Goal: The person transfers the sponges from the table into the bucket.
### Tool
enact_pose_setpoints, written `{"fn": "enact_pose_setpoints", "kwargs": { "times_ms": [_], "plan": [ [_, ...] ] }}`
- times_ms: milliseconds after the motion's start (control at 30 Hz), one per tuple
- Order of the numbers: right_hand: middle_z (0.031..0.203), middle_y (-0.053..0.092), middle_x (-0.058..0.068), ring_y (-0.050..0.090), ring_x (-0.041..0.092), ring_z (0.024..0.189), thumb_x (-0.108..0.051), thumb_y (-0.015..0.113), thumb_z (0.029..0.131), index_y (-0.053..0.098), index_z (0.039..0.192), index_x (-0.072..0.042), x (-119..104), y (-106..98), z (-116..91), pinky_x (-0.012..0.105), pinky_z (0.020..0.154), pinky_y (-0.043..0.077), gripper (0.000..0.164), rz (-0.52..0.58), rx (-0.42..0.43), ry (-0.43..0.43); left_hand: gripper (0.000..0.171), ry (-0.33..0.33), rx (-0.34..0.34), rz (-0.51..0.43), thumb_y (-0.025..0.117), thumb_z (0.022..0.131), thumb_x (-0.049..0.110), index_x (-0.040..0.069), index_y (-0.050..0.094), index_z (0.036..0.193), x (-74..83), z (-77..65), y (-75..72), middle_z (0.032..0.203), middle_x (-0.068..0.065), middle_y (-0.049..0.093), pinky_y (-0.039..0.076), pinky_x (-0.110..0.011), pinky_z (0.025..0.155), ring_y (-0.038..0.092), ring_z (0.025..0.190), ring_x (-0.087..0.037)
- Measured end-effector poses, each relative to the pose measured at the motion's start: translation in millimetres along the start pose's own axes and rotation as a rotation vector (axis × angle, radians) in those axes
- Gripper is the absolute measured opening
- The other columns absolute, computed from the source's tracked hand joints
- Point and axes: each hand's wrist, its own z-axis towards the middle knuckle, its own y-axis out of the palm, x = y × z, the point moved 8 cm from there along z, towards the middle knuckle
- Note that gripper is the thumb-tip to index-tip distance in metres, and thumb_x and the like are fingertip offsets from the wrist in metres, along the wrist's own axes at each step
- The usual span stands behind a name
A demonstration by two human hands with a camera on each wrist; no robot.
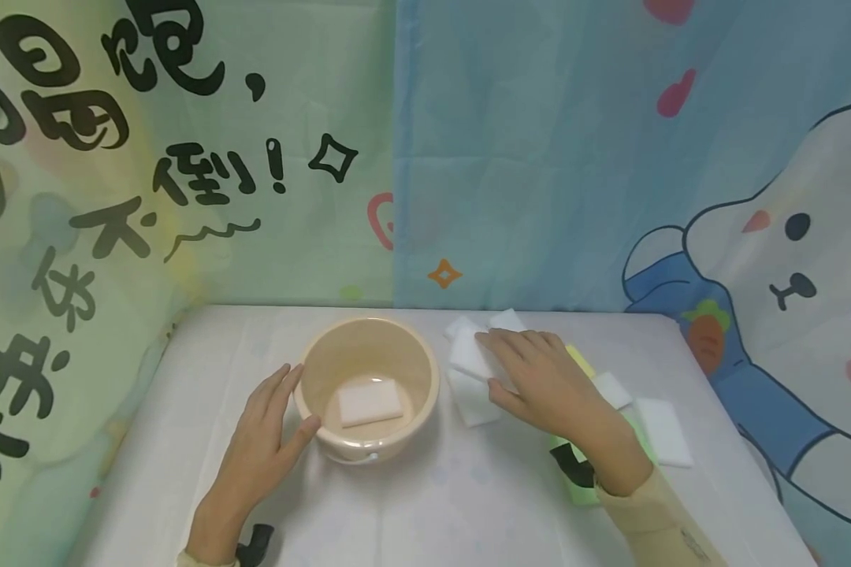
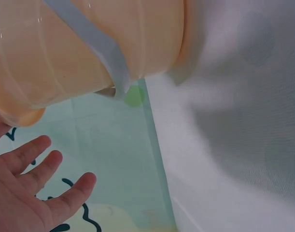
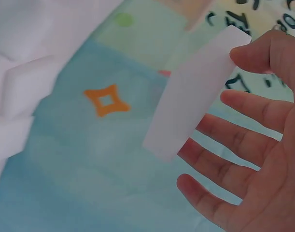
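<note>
The left hand (image 1: 264,429), fingers spread, touches the bucket (image 1: 362,354), probably steadying it; the right hand (image 1: 549,382) pinches a white block (image 3: 190,92).

and the way into the bucket (image 1: 365,346) is wide open from above, with one white block (image 1: 370,402) lying on its floor; the left grip (image 1: 265,425) blocks the left rim! a narrow gap parts bucket from white pieces (image 1: 473,400), the right grip (image 1: 546,378) over them; the surface (image 1: 411,512) opens up in front, and the curtain (image 1: 510,197) walls off the back.
</note>
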Motion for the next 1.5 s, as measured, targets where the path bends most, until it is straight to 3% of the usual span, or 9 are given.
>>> {"fn": "enact_pose_setpoints", "kwargs": {
  "times_ms": [300, 767, 1000, 1267, 1500],
  "plan": [
    [0.126, 0.063, 0.015, 0.061, 0.036, 0.109, -0.021, 0.065, 0.088, 0.057, 0.134, -0.003, -32.9, -3.9, 33.9, 0.054, 0.089, 0.048, 0.050, 0.021, -0.021, -0.093, 0.071, -0.021, -0.008, -0.004, 0.063, 0.099, 0.037, 0.014, 0.032, 0.158, -4.1, -2.1, 1.1, 0.156, -0.020, 0.035, 0.031, -0.065, 0.108, 0.033, 0.141, -0.041],
    [0.129, 0.061, 0.008, 0.057, 0.030, 0.116, -0.022, 0.060, 0.091, 0.058, 0.134, -0.008, -84.4, 21.0, 74.1, 0.048, 0.095, 0.046, 0.046, 0.145, -0.144, -0.229, 0.070, -0.020, 0.006, -0.010, 0.064, 0.099, 0.036, 0.014, 0.032, 0.157, -4.7, -2.7, -1.4, 0.155, -0.020, 0.035, 0.031, -0.065, 0.108, 0.033, 0.141, -0.040],
    [0.130, 0.062, 0.006, 0.056, 0.027, 0.118, -0.021, 0.067, 0.090, 0.057, 0.135, -0.012, -100.3, 41.0, 90.3, 0.044, 0.091, 0.047, 0.046, 0.203, -0.287, -0.245, 0.072, -0.027, 0.001, -0.010, 0.064, 0.098, 0.037, 0.017, 0.031, 0.158, -6.6, -2.5, -0.5, 0.157, -0.017, 0.034, 0.030, -0.063, 0.110, 0.031, 0.142, -0.039],
    [0.123, 0.064, 0.005, 0.058, 0.025, 0.108, -0.024, 0.072, 0.090, 0.062, 0.130, -0.014, -101.9, 66.5, 92.2, 0.041, 0.100, 0.042, 0.043, 0.261, -0.407, -0.232, 0.071, -0.013, 0.006, -0.004, 0.064, 0.099, 0.038, 0.015, 0.031, 0.158, -4.9, -1.0, -0.5, 0.157, -0.016, 0.034, 0.030, -0.062, 0.110, 0.032, 0.142, -0.038],
    [0.124, 0.064, 0.005, 0.059, 0.024, 0.110, -0.023, 0.073, 0.089, 0.060, 0.132, -0.012, -103.3, 86.4, 96.6, 0.040, 0.099, 0.045, 0.046, 0.310, -0.546, -0.234, 0.072, 0.000, 0.000, -0.011, 0.063, 0.099, 0.038, 0.016, 0.030, 0.158, -3.8, 0.1, -0.4, 0.157, -0.016, 0.034, 0.031, -0.062, 0.110, 0.032, 0.142, -0.038]
  ]
}}
